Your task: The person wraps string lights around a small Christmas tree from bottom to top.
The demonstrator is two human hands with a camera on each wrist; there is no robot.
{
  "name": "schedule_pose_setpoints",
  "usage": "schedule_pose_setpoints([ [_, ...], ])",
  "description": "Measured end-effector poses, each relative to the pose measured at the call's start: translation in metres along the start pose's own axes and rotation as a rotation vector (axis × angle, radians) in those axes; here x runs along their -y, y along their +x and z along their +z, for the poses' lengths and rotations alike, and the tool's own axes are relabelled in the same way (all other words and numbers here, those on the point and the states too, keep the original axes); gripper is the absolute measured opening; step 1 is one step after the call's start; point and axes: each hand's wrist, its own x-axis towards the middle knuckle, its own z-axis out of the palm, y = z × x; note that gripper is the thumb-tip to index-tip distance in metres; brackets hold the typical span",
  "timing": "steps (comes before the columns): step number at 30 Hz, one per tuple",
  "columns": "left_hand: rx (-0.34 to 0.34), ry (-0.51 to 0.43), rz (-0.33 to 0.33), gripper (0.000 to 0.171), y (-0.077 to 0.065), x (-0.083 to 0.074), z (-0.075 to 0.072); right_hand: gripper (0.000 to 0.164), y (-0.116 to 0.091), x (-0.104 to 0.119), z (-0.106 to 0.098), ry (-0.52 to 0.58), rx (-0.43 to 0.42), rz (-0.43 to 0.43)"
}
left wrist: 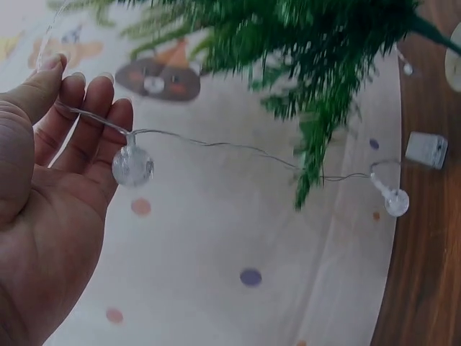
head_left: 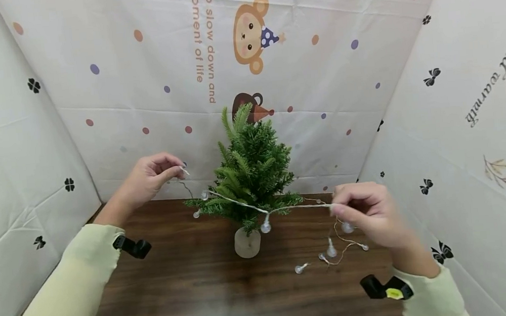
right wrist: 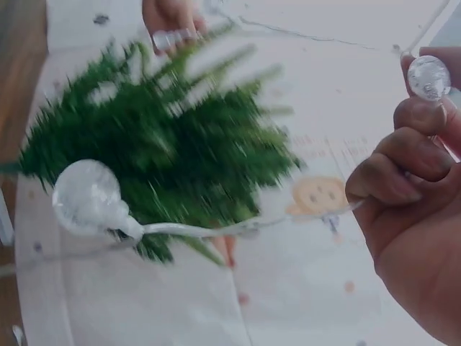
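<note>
A small artificial Christmas tree [head_left: 254, 173] stands upright on a pale round base [head_left: 247, 243]. In front of it a string of fairy lights [head_left: 238, 202] with clear round bulbs is stretched between the hands, sagging at one bulb [head_left: 265, 225]. At the tree's left, my left hand [head_left: 154, 175] pinches the wire between thumb and forefinger; a clear bulb [left wrist: 133, 164] hangs beside those fingers in the left wrist view. My right hand [head_left: 366, 213], right of the tree, grips the wire with curled fingers. One bulb [right wrist: 430, 77] shows at its fingertips in the right wrist view.
More of the string, with several bulbs [head_left: 331, 248], lies on the dark wooden table [head_left: 192, 291] under my right hand. A whitish box [left wrist: 426, 149] sits near the table edge in the left wrist view. Printed white cloth [head_left: 139, 77] walls the back and both sides.
</note>
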Motion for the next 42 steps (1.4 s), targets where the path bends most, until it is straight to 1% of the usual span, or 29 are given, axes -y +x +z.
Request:
schedule_pose_setpoints([
  [3, 0.037, -0.017, 0.053, 0.010, 0.000, -0.006, 0.008, 0.024, -0.004, 0.003, -0.016, 0.068, -0.022, -0.017],
  [6, 0.072, -0.025, 0.106, 0.010, -0.001, -0.012, 0.016, 0.024, -0.009, 0.006, -0.029, 0.126, -0.066, -0.009],
  [9, 0.109, -0.028, 0.159, 0.013, -0.003, -0.017, 0.024, 0.025, -0.015, 0.007, -0.041, 0.220, -0.093, -0.009],
  [13, 0.152, -0.024, 0.229, 0.017, -0.008, -0.022, 0.032, 0.026, -0.020, 0.007, -0.054, 0.353, -0.090, -0.029],
  [16, 0.179, -0.014, 0.278, 0.021, -0.011, -0.025, 0.036, 0.026, -0.024, 0.007, -0.062, 0.408, -0.078, -0.029],
  [20, 0.213, -0.012, 0.316, 0.019, -0.014, -0.028, 0.041, 0.027, -0.028, 0.008, -0.072, 0.441, -0.071, -0.025],
  [24, 0.236, -0.012, 0.302, 0.014, -0.017, -0.031, 0.048, 0.027, -0.030, 0.007, -0.082, 0.453, -0.071, -0.025],
  [27, 0.224, 0.042, 0.285, 0.014, -0.019, -0.033, 0.057, 0.027, -0.031, 0.005, -0.091, 0.469, -0.067, -0.019],
  [29, 0.203, 0.105, 0.286, 0.015, -0.020, -0.035, 0.063, 0.028, -0.032, 0.003, -0.097, 0.478, -0.067, -0.008],
  [33, 0.167, 0.192, 0.296, 0.010, -0.023, -0.039, 0.077, 0.032, -0.038, -0.003, -0.112, 0.474, -0.081, 0.037],
  [36, 0.149, 0.224, 0.281, 0.008, -0.026, -0.040, 0.085, 0.035, -0.044, -0.009, -0.122, 0.440, -0.094, 0.103],
  [38, 0.127, 0.262, 0.282, 0.009, -0.029, -0.040, 0.089, 0.037, -0.046, -0.013, -0.127, 0.399, -0.112, 0.161],
  [41, 0.083, 0.345, 0.319, 0.011, -0.033, -0.040, 0.095, 0.038, -0.048, -0.018, -0.131, 0.303, -0.157, 0.274],
  [42, 0.066, 0.376, 0.347, 0.012, -0.034, -0.040, 0.096, 0.037, -0.047, -0.020, -0.132, 0.262, -0.182, 0.314],
])
